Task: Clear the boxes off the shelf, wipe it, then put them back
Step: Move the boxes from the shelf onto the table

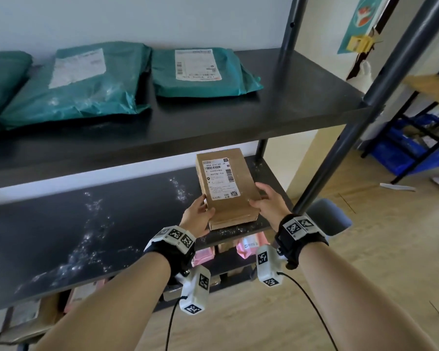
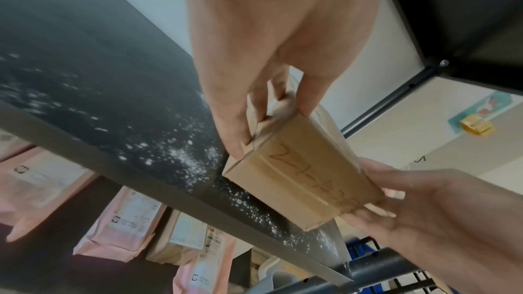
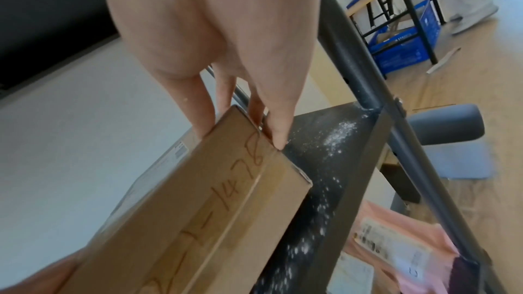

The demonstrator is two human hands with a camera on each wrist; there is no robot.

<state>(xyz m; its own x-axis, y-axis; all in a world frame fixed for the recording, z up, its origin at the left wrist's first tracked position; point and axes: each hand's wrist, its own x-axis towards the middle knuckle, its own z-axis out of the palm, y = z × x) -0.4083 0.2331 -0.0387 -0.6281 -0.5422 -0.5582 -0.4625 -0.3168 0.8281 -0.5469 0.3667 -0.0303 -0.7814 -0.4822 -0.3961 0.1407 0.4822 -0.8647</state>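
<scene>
Both hands on the last cardboard box, right end of the middle shelf, near edge. Left hand has fingers curled onto the box's left side and near-left corner; right hand pinches the right side, thumb on the top face, fingers down the side wall, per the right wrist view. The box's near end overhangs or sits right at the shelf lip; can't tell if it's lifted or resting. It's small, flat, rectangular, with a shipping label on top and handwriting on the near end face. Judgement: light, stiff enough to hold shape under a side squeeze, and the dry cardboard gives decent friction. The near-right corner flap looks slightly split open in the right wrist view, so I'd keep the squeeze on the long side walls, not the end flaps. A two-sided grip at the near half is fine for this weight; a hand under the base would be safer if the contents shift. The shelf surface is covered in white powder or crumbs, heaviest along the near edge and right corner, so the wipe isn't done, and dragging the box would smear it. Lift rather than slide. Green mailer bags sit on the upper shelf, pink parcels on the one below.
</scene>
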